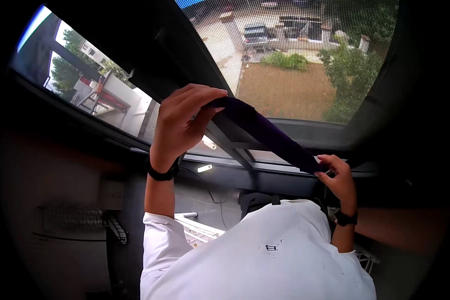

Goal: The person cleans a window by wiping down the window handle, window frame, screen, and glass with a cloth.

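A dark purple strip of folded cloth point(267, 132) is stretched between my hands in front of the window, sloping down to the right. My left hand point(185, 117) pinches its upper end between thumb and fingers. Lower down, my right hand point(340, 179) grips the other end with thumb and forefinger. Both wrists carry black bands. What kind of cloth piece it is, I cannot make out.
Behind the cloth is a window with a mesh screen point(290, 90) in a dark frame. At left, a second opening point(97, 82) shows a terrace. Below stand a white rack point(197, 231) and a small white object point(205, 168) by a cable.
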### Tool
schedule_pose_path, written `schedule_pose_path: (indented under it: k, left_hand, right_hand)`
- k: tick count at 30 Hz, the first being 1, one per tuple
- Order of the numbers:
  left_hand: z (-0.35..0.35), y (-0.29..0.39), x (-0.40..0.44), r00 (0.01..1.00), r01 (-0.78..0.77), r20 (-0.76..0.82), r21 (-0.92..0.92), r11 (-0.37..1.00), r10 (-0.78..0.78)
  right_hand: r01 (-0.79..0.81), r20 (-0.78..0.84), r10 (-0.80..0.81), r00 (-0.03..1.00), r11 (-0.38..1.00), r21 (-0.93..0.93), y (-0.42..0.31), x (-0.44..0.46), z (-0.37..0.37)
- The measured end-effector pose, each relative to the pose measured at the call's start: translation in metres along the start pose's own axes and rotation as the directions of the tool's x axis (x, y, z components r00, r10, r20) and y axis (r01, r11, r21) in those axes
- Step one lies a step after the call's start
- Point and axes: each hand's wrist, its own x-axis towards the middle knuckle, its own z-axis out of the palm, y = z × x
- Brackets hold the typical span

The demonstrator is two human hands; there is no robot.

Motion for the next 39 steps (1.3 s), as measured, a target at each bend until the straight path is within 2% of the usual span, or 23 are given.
schedule_pose_path:
  k: [1, 2, 5, 7, 10, 11, 12, 13, 14, 17, 20, 22, 23, 25, 26, 28, 29, 31, 33, 35, 36, 37, 39]
  left_hand:
    - [0.000, 0.000, -0.001, 1.000, 0.015, -0.010, -0.005, 1.000, -0.015]
    - [-0.001, -0.001, -0.004, 0.999, 0.031, -0.020, 0.001, 1.000, -0.031]
    - [-0.005, -0.011, -0.021, 0.995, 0.057, -0.083, 0.017, 0.998, -0.056]
    - [-0.020, -0.012, -0.028, 0.979, 0.081, -0.190, 0.046, 0.996, -0.071]
    - [-0.036, -0.020, -0.042, 0.959, 0.091, -0.282, 0.178, 0.980, -0.038]
    - [-0.041, -0.022, -0.050, 0.954, 0.107, -0.299, 0.247, 0.963, -0.029]
    - [-0.045, -0.026, -0.059, 0.956, 0.144, -0.285, 0.240, 0.960, -0.073]
    - [-0.047, -0.035, -0.073, 0.951, 0.210, -0.265, 0.181, 0.961, -0.158]
    - [-0.049, -0.041, -0.082, 0.950, 0.269, -0.212, 0.182, 0.946, -0.229]
    - [-0.057, -0.062, -0.113, 0.923, 0.382, -0.029, 0.159, 0.910, -0.383]
    - [-0.059, -0.076, -0.116, 0.856, 0.514, -0.083, 0.028, 0.857, -0.511]
    - [-0.056, -0.106, -0.118, 0.813, 0.521, -0.130, -0.272, 0.809, -0.568]
    - [-0.056, -0.109, -0.112, 0.802, 0.530, -0.166, -0.246, 0.812, -0.574]
    - [-0.062, -0.108, -0.096, 0.814, 0.461, -0.270, -0.242, 0.854, -0.515]
    - [-0.062, -0.103, -0.092, 0.804, 0.459, -0.297, -0.242, 0.855, -0.516]
    - [-0.061, -0.099, -0.077, 0.700, 0.398, -0.441, -0.414, 0.819, -0.562]
    - [-0.067, -0.096, -0.070, 0.702, 0.388, -0.448, -0.412, 0.825, -0.554]
    - [-0.067, -0.090, -0.063, 0.672, 0.277, -0.499, -0.516, 0.810, -0.548]
    - [-0.065, -0.088, -0.059, 0.697, 0.251, -0.483, -0.528, 0.811, -0.530]
    - [-0.058, -0.078, -0.063, 0.613, 0.310, -0.488, -0.576, 0.757, -0.622]
    - [-0.054, -0.075, -0.066, 0.609, 0.309, -0.476, -0.594, 0.743, -0.634]
    - [-0.049, -0.076, -0.067, 0.610, 0.272, -0.461, -0.642, 0.717, -0.645]
    - [-0.037, -0.087, -0.073, 0.651, 0.176, -0.430, -0.716, 0.675, -0.626]
  right_hand:
    - [0.011, 0.061, -0.009, 0.998, 0.999, -0.040, 0.002, -0.001, 0.008]
    - [0.125, 0.087, -0.116, 0.989, 0.987, -0.100, 0.012, 0.001, 0.016]
    - [0.147, 0.106, -0.139, 0.985, 0.987, -0.067, 0.021, 0.003, 0.033]
    - [0.195, 0.120, -0.187, 0.975, 0.979, -0.057, 0.016, 0.010, 0.037]
    - [0.047, 0.048, -0.075, 0.996, 0.898, 0.437, 0.012, 0.013, 0.042]
    - [0.050, 0.060, -0.084, 0.995, 0.899, 0.436, 0.006, 0.019, 0.042]
    - [0.219, -0.008, -0.232, 0.973, 0.907, 0.359, -0.004, 0.027, 0.040]
    - [0.383, -0.064, -0.380, 0.923, 0.883, 0.270, -0.013, 0.035, 0.037]
    - [0.406, -0.056, -0.410, 0.910, 0.859, 0.313, -0.018, 0.043, 0.034]
    - [0.306, -0.022, -0.336, 0.942, 0.827, 0.472, -0.026, 0.062, 0.030]
    - [0.293, -0.060, -0.292, 0.954, 0.881, 0.371, -0.053, 0.084, 0.043]
    - [0.359, -0.060, -0.357, 0.932, 0.890, 0.279, -0.074, 0.099, 0.047]
    - [0.386, -0.101, -0.373, 0.922, 0.896, 0.217, -0.083, 0.105, 0.049]
    - [0.603, -0.118, -0.603, 0.789, 0.797, -0.035, -0.108, 0.115, 0.046]
    - [0.620, -0.097, -0.620, 0.778, 0.784, -0.037, -0.120, 0.116, 0.043]
    - [0.696, -0.184, -0.703, 0.687, 0.709, -0.110, -0.134, 0.122, 0.037]
    - [0.757, -0.246, -0.755, 0.608, 0.645, -0.109, -0.145, 0.125, 0.034]
    - [0.813, -0.305, -0.782, 0.544, 0.581, -0.037, -0.160, 0.129, 0.021]
    - [0.802, -0.308, -0.768, 0.562, 0.596, -0.024, -0.175, 0.118, 0.012]
    - [0.827, -0.238, -0.800, 0.550, 0.561, 0.024, -0.185, 0.103, 0.016]
    - [0.854, -0.240, -0.823, 0.515, 0.517, 0.061, -0.190, 0.099, 0.020]
    - [0.904, -0.184, -0.887, 0.424, 0.426, 0.027, -0.194, 0.099, 0.020]
    - [0.930, -0.163, -0.919, 0.360, 0.340, 0.139, -0.214, 0.098, 0.026]
